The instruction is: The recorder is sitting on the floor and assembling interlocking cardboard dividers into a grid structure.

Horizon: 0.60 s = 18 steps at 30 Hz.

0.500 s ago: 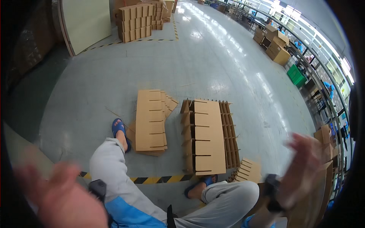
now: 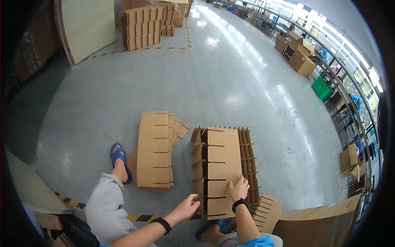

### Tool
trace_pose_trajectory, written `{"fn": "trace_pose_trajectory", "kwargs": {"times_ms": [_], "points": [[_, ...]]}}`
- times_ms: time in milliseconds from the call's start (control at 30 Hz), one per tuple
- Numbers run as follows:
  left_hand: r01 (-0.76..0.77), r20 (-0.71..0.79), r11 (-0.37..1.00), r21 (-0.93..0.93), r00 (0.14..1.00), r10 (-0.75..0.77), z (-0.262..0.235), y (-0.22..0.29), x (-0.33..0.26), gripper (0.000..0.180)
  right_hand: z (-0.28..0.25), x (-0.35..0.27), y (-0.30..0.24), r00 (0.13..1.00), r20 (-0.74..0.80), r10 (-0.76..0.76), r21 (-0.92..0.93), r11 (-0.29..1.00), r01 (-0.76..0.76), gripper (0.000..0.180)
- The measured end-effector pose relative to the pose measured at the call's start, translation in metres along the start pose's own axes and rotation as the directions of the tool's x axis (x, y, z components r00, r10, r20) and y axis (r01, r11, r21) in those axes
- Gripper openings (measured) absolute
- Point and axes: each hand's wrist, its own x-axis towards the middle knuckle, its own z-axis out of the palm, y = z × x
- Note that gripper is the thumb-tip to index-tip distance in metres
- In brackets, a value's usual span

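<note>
A stack of slotted cardboard divider pieces (image 2: 222,164), partly interlocked into a grid, lies on the floor in front of me. My right hand (image 2: 238,190) rests flat on its top sheet near the lower right, fingers spread. My left hand (image 2: 187,207) reaches toward the stack's lower left edge, fingers loosely curled, holding nothing; whether it touches the cardboard I cannot tell. A second flat pile of slotted cardboard strips (image 2: 155,150) lies to the left, beside my foot in a blue sandal (image 2: 118,155).
A smaller slotted piece (image 2: 268,212) and a large cardboard box (image 2: 319,224) sit at lower right. Stacked cartons (image 2: 146,26) stand far back, more boxes (image 2: 302,59) and a green crate (image 2: 322,88) along the right railing. A yellow-black floor stripe (image 2: 68,200) runs under my knee.
Both hands, blurred and spread wide at the lower corners before, have come inward and down onto the divider stack.
</note>
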Motion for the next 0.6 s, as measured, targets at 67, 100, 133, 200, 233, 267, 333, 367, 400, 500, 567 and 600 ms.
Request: {"fn": "trace_pose_trajectory", "kwargs": {"times_ms": [67, 100, 133, 200, 233, 267, 333, 367, 400, 500, 567, 600], "points": [[-0.195, -0.044, 0.981, -0.022, 0.980, 0.194, 0.027, -0.008, 0.017, 0.054, 0.003, -0.005, -0.006, 0.999, -0.026, 0.044, 0.004, 0.999, -0.044, 0.079], [-0.345, -0.094, 0.933, 0.102, 0.930, 0.355, 0.040, -0.018, 0.024, 0.056, 0.005, -0.004, -0.011, 0.995, -0.064, 0.073, 0.027, 0.997, -0.072, 0.076], [-0.280, -0.069, 0.936, 0.212, 0.951, 0.301, 0.051, -0.029, 0.025, 0.057, 0.006, 0.001, -0.011, 0.996, -0.054, 0.066, 0.026, 0.998, -0.065, 0.076], [-0.302, -0.091, 0.907, 0.294, 0.935, 0.341, 0.060, -0.031, 0.027, 0.057, 0.000, 0.021, 0.008, 0.996, -0.067, 0.063, 0.119, 0.991, -0.054, 0.071], [-0.310, -0.078, 0.906, 0.287, 0.935, 0.345, 0.060, -0.024, 0.025, 0.057, 0.002, 0.043, 0.038, 0.998, -0.043, 0.048, 0.442, 0.897, -0.024, 0.061], [-0.276, -0.022, 0.904, 0.325, 0.954, 0.299, 0.050, -0.014, 0.021, 0.054, -0.025, 0.037, 0.015, 0.987, 0.154, -0.040, 0.737, 0.670, -0.088, 0.049], [-0.245, 0.032, 0.900, 0.360, 0.968, 0.251, 0.038, -0.004, 0.014, 0.051, -0.072, 0.031, -0.011, 0.869, 0.447, -0.212, 0.686, 0.705, -0.181, 0.034], [-0.295, 0.032, 0.867, 0.401, 0.951, 0.309, 0.034, -0.005, 0.011, 0.049, -0.087, 0.028, -0.026, 0.868, 0.449, -0.212, 0.682, 0.708, -0.181, 0.034], [-0.343, 0.031, 0.829, 0.442, 0.929, 0.368, 0.030, -0.004, 0.009, 0.046, -0.101, 0.028, -0.041, 0.868, 0.403, -0.289, 0.676, 0.733, -0.070, 0.033], [-0.342, 0.048, 0.787, 0.514, 0.927, 0.372, 0.016, 0.036, -0.034, 0.041, -0.131, 0.022, -0.070, 0.854, 0.370, -0.366, 0.562, 0.820, 0.108, 0.032], [-0.381, 0.264, 0.715, 0.586, 0.924, 0.276, -0.004, 0.070, -0.063, 0.039, -0.134, 0.017, -0.075, 0.854, 0.381, -0.356, 0.482, 0.864, 0.145, 0.031], [-0.437, 0.460, 0.632, 0.640, 0.877, 0.141, -0.014, 0.082, -0.076, 0.037, -0.133, 0.014, -0.075, 0.850, 0.387, -0.357, 0.477, 0.867, 0.147, 0.031]]}}
